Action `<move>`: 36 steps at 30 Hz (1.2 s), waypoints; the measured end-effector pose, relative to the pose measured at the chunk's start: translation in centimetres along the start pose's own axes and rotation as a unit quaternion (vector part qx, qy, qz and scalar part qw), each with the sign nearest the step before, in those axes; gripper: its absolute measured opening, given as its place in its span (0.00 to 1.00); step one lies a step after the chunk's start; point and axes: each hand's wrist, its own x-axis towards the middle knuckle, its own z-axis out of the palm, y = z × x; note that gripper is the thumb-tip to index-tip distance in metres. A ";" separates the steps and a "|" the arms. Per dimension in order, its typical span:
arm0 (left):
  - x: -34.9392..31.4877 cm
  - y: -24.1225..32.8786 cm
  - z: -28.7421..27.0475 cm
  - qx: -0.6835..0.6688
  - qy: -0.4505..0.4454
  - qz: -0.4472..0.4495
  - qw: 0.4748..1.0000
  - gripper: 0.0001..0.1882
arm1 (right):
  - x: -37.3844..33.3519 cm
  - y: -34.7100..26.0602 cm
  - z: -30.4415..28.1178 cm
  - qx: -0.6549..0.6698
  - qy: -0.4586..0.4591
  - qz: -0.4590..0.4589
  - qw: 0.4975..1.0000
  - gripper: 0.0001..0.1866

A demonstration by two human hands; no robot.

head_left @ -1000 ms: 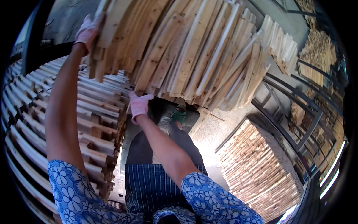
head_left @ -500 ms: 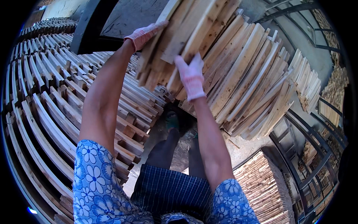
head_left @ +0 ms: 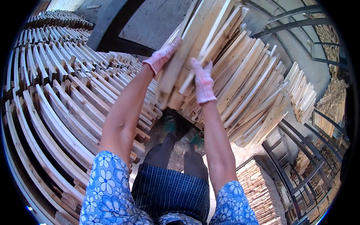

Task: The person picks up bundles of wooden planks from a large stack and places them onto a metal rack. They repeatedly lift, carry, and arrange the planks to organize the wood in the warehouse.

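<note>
Both of my hands wear pale pink-and-white knit gloves. A bunch of long, light wooden strips (head_left: pixel 186 48) is between them, tilted, with its near ends toward me. My left hand (head_left: pixel 164 56) is closed on the bunch's left side, its fingertips partly hidden by the wood. On the right side my right hand (head_left: pixel 203 80) grips the near ends, the thumb and a finger showing on top. Beneath and to the right is a big pile of loose wooden strips (head_left: pixel 243 78), close against the held ones.
Stacked rows of wooden strips with gaps between them (head_left: pixel 56 108) fill the left. A dark metal frame (head_left: pixel 112 26) stands beyond my left hand. Black metal racks (head_left: pixel 296 161) are on the right, near a tight wood stack (head_left: pixel 258 191). My feet stand on concrete floor below.
My left hand has moved right and nearer, closer to my right hand. The bunch has swung more upright and sits more squarely between both hands. My view has shifted slightly.
</note>
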 end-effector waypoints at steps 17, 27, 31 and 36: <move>-9.3 -5.8 10.4 -0.173 -0.020 -0.054 0.983 0.72 | -6.3 -3.3 -14.2 0.026 -0.163 0.149 0.975 0.45; -31.3 -5.3 18.4 -0.190 0.004 -0.153 0.970 0.66 | -29.6 -16.5 -14.1 -0.194 -0.163 0.090 0.963 0.49; -38.9 -5.2 20.4 -0.191 0.002 -0.223 0.956 0.52 | -36.4 -18.5 -14.6 -0.064 -0.145 0.153 0.975 0.47; -35.0 -5.8 18.3 -0.397 -0.080 -0.226 0.886 0.47 | -32.9 -18.8 -14.4 -0.086 -0.114 0.256 0.956 0.41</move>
